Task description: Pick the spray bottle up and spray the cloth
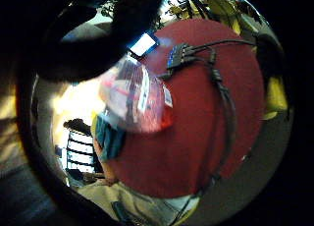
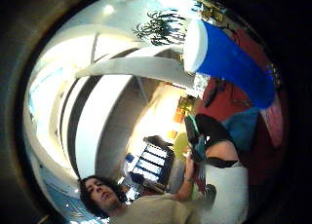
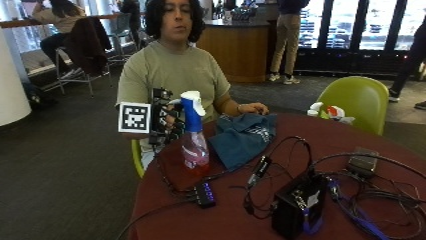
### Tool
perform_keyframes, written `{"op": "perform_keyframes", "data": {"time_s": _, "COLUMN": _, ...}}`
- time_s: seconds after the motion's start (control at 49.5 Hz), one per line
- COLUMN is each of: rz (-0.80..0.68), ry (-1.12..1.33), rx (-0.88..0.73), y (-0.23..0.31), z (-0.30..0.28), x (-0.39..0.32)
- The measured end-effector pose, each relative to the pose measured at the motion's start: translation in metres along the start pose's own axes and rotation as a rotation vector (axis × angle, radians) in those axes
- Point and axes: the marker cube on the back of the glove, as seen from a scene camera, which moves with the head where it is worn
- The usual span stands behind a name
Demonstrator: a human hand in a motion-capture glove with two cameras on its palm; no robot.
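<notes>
One gloved right hand (image 3: 168, 117) grasps the upright spray bottle (image 3: 194, 135) above the red bench (image 3: 266, 220), beside the blue cloth (image 3: 243, 135). Little-finger view: pink liquid fills the bottle (image 1: 137, 96). Thumb view: its blue-and-white head (image 2: 224, 61) looms close.

Overall: even indoor light, moderately bright in the outside view.
Sources: daylight through tall windows (image 3: 373, 25) behind the person.
Table: the red table (image 3: 379, 150) is evenly lit, with only soft shadows under the cables and beside the black box (image 3: 296, 205).
Floor: the dark carpet (image 3: 60, 165) is dim.
Spray bottle: the spray bottle (image 3: 194, 135) has a white head that catches the light. In the little finger side view it is lit from behind, with pale glare beside it.
Right hand: the gloved right hand (image 3: 166, 120) reads as a dark mass.
Thumb side view: the white ceiling (image 2: 73, 63) is washed out.
</notes>
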Motion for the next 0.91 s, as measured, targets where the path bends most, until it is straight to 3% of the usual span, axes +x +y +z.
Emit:
{"op": "perform_keyframes", "data": {"time_s": 0.162, "rz": 0.052, "ry": -0.032, "rx": 0.067, "y": -0.024, "z": 0.022, "x": 0.017}}
{"op": "perform_keyframes", "data": {"time_s": 0.283, "rz": -0.083, "ry": 0.036, "rx": 0.005, "y": -0.029, "z": 0.031, "x": 0.029}}
{"op": "perform_keyframes", "data": {"time_s": 0.384, "rz": 0.032, "ry": 0.067, "rx": 0.072, "y": -0.046, "z": 0.04, "x": 0.029}}
{"op": "perform_keyframes", "data": {"time_s": 0.606, "rz": 0.107, "ry": 0.12, "rx": 0.101, "y": -0.072, "z": 0.056, "x": 0.037}}
{"op": "perform_keyframes", "data": {"time_s": 0.768, "rz": 0.106, "ry": 0.156, "rx": 0.073, "y": -0.085, "z": 0.064, "x": 0.038}}
{"op": "perform_keyframes", "data": {"time_s": 0.91, "rz": 0.12, "ry": 0.049, "rx": 0.035, "y": -0.091, "z": 0.066, "x": 0.022}}
